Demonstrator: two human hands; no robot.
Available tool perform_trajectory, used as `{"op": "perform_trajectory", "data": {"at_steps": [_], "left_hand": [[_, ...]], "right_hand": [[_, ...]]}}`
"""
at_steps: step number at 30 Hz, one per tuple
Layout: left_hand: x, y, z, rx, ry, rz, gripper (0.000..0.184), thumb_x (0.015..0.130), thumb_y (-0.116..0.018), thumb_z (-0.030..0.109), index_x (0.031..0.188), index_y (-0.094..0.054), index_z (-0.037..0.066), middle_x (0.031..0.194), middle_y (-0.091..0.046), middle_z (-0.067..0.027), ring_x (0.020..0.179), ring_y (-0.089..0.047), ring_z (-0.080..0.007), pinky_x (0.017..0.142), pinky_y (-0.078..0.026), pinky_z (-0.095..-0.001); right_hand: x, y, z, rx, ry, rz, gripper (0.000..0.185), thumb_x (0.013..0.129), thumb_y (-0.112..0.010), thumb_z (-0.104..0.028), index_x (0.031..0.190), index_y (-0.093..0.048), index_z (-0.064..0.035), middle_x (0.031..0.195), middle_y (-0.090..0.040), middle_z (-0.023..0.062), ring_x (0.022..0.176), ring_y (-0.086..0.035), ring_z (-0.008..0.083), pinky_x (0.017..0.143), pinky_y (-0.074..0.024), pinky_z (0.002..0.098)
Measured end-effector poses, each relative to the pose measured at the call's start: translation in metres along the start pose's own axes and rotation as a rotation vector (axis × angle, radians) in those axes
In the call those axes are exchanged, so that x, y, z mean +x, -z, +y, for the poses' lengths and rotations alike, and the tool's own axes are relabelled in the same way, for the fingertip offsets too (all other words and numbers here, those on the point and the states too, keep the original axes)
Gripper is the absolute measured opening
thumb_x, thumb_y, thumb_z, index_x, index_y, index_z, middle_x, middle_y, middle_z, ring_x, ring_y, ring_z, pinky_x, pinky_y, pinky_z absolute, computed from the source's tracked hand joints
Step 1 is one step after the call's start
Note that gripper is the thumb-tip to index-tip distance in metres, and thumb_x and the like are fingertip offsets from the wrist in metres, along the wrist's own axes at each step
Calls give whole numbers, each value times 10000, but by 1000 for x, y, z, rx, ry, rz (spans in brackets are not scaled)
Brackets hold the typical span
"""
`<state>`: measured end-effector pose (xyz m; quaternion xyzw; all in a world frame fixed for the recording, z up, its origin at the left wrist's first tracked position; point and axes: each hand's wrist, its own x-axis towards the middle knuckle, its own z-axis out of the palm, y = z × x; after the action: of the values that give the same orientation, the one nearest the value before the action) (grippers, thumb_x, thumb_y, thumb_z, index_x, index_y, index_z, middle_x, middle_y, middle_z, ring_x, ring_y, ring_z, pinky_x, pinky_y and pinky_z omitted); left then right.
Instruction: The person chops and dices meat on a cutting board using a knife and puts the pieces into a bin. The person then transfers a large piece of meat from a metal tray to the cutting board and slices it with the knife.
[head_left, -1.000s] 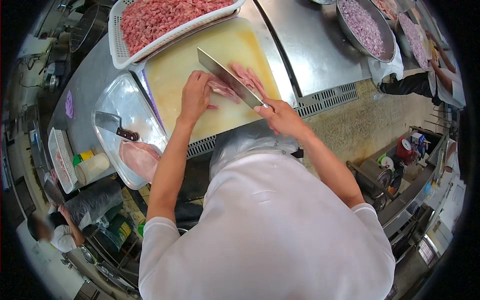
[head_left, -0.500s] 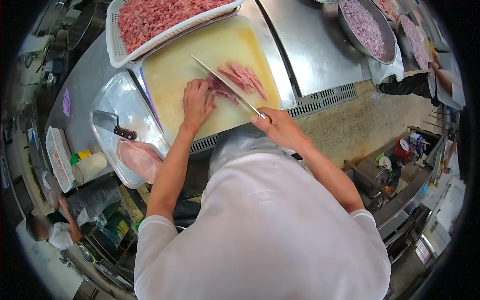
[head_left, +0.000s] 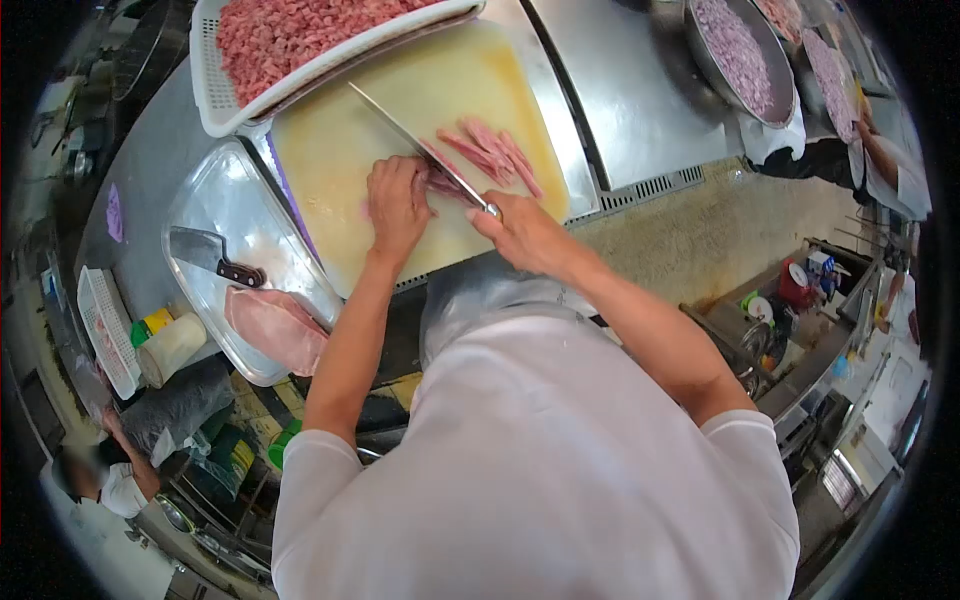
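On the pale yellow cutting board (head_left: 330,150), my left hand (head_left: 398,208) presses with curled fingers on a piece of meat (head_left: 440,182), which it partly hides. My right hand (head_left: 520,232) is closed round the handle of a large knife (head_left: 405,134). The blade slants up and left across the board, its edge against the meat just right of my left fingers. Several cut meat strips (head_left: 490,152) lie on the board to the right of the blade.
A white basket (head_left: 211,85) of diced meat stands behind the board. Left, a metal tray (head_left: 207,312) holds a cleaver (head_left: 215,255) and a meat slab (head_left: 275,327). A bowl (head_left: 784,95) of chopped onion sits at upper right. Other people stand at far left and far right.
The knife and my right hand have shifted left, nearer my left hand. More of the strips now show right of the blade. The view has shifted slightly.
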<state>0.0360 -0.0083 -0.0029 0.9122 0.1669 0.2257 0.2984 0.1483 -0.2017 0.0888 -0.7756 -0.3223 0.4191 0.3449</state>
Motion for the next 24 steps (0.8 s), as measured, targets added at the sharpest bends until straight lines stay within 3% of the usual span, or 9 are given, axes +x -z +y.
{"op": "perform_trajectory", "data": {"at_steps": [3,6,9,12,15,18,21,24], "left_hand": [[-1,-3,2,-25,-16,31,92,914,-630,27,1002,-652,12,957,-636,-165,931,-565,-392,857,-443,-486],[-4,2,0,-5,-28,21,107,903,-628,10,1006,-654,11,964,-645,-168,939,-571,-393,859,-448,-485],[1,1,-3,-5,-27,14,100,894,-629,2,991,-653,8,965,-649,-172,944,-575,-395,858,-450,-484],[-4,4,-4,-45,-39,10,86,890,-636,1,974,-652,4,961,-646,-177,939,-571,-397,851,-452,-486],[-6,5,-5,-72,-41,6,78,885,-644,-5,962,-652,1,955,-644,-176,927,-568,-396,842,-456,-491],[-3,5,-2,-87,-39,34,75,880,-648,-14,952,-650,4,941,-638,-169,921,-568,-393,834,-460,-491],[-4,6,-2,-74,-33,20,77,875,-648,-24,945,-647,7,929,-629,-163,927,-568,-391,831,-462,-489],[-2,7,-6,-80,-40,5,90,867,-650,-31,949,-642,7,925,-621,-164,932,-562,-391,830,-462,-487]], "right_hand": [[-9,12,-6,-87,-12,55,462,1056,-584,-356,1179,-681,78,960,-709,339,980,-704,493,873,-537,522],[-36,31,-41,-2,-186,-117,467,1048,-598,-348,1203,-667,87,955,-715,330,983,-700,500,861,-533,539],[-36,21,-38,57,-258,-153,458,1037,-607,-336,1212,-659,84,948,-709,327,951,-695,499,837,-530,543],[-10,-10,-6,38,35,26,481,1028,-615,-345,1232,-648,89,948,-711,324,930,-694,495,836,-529,537],[14,-26,23,-59,157,145,461,1060,-587,-368,1167,-667,73,792,-669,220,764,-663,343,753,-511,446],[-8,6,-21,-44,-56,-15,476,1060,-583,-379,1173,-667,77,806,-677,227,777,-674,346,747,-514,455],[-31,16,-39,-15,-157,-85,464,1042,-593,-363,1198,-654,69,916,-699,331,931,-687,507,867,-524,534],[-19,5,-29,76,-141,-100,476,1056,-581,-380,1188,-653,71,896,-698,320,907,-687,498,883,-524,531]]}}
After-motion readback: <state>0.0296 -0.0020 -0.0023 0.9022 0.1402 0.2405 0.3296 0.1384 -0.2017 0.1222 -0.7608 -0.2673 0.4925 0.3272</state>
